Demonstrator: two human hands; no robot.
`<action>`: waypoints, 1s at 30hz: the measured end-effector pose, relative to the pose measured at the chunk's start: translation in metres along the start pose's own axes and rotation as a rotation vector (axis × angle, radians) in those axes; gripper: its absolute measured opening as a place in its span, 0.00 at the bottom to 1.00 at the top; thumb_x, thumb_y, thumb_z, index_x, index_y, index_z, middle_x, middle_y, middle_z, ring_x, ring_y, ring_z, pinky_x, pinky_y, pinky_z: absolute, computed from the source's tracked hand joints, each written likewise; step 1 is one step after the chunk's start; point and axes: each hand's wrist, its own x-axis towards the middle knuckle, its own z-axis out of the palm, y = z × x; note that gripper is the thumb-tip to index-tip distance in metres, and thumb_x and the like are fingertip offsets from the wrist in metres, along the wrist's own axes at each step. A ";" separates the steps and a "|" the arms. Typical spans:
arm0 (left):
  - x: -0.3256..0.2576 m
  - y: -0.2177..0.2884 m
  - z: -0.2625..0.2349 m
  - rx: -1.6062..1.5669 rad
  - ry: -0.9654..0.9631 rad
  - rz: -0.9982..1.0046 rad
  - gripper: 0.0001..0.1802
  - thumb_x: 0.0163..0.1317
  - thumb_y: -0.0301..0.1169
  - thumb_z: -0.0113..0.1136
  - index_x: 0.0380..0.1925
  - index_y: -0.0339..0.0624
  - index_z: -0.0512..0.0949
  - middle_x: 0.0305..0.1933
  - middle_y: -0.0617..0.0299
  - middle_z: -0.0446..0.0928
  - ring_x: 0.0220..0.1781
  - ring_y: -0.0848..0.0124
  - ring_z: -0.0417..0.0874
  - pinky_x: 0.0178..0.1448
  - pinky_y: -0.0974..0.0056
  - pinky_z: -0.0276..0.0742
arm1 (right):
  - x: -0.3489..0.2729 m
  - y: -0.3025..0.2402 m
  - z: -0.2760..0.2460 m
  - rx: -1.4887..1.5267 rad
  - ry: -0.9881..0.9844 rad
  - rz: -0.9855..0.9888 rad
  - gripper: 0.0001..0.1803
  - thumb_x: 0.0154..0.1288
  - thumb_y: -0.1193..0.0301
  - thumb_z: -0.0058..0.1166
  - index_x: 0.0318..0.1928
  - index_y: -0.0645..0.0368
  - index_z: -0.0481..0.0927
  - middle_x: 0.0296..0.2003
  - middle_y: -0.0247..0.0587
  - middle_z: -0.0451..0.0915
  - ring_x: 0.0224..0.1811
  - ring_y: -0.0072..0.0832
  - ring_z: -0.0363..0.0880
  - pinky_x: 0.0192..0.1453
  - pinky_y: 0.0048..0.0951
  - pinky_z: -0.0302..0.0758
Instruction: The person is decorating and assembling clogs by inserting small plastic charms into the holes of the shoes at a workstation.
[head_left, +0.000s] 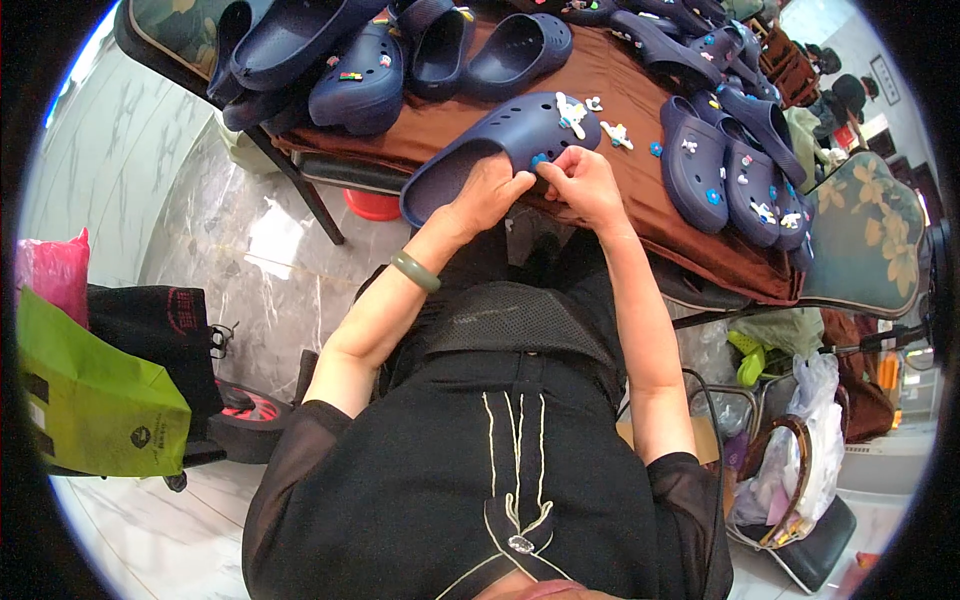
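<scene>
A navy clog (513,126) lies tilted at the near edge of the brown-covered table, its toe pointing to the right and away. My left hand (487,192) grips the rim of its opening, fingers hidden inside the shoe and thumb outside. With thumb and fingers closed, my right hand (587,188) pinches at a small blue flower-shaped charm (540,161) against the clog's upper. A white figure charm (571,115) sits on the toe. Loose on the cloth beyond lie a white-and-blue charm (617,136) and a blue flower charm (656,149).
Plain and decorated navy clogs crowd the left (358,85) and right (697,165) of the brown cloth (610,75). A floral chair back (868,235) stands at right. A green bag (95,385) hangs at left; a red basin (371,205) is under the table.
</scene>
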 end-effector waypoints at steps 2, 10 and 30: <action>0.000 0.001 0.001 0.001 0.026 0.014 0.18 0.57 0.34 0.49 0.44 0.35 0.73 0.42 0.45 0.76 0.46 0.51 0.77 0.50 0.56 0.71 | 0.000 -0.008 0.005 -0.288 0.113 -0.011 0.12 0.56 0.67 0.61 0.23 0.61 0.75 0.17 0.36 0.78 0.18 0.19 0.76 0.23 0.21 0.71; 0.005 0.010 0.005 -0.054 0.161 -0.113 0.21 0.62 0.40 0.57 0.46 0.34 0.74 0.43 0.47 0.78 0.46 0.58 0.80 0.50 0.60 0.72 | 0.007 0.012 0.011 -0.200 0.201 -0.112 0.10 0.58 0.71 0.58 0.24 0.62 0.74 0.16 0.34 0.76 0.17 0.19 0.75 0.22 0.22 0.71; 0.004 0.010 0.010 0.128 0.199 -0.133 0.23 0.57 0.46 0.60 0.27 0.31 0.78 0.25 0.40 0.76 0.30 0.45 0.79 0.31 0.52 0.74 | 0.005 0.008 -0.018 -0.116 0.046 -0.094 0.11 0.55 0.71 0.63 0.28 0.59 0.73 0.20 0.32 0.77 0.19 0.17 0.74 0.22 0.20 0.69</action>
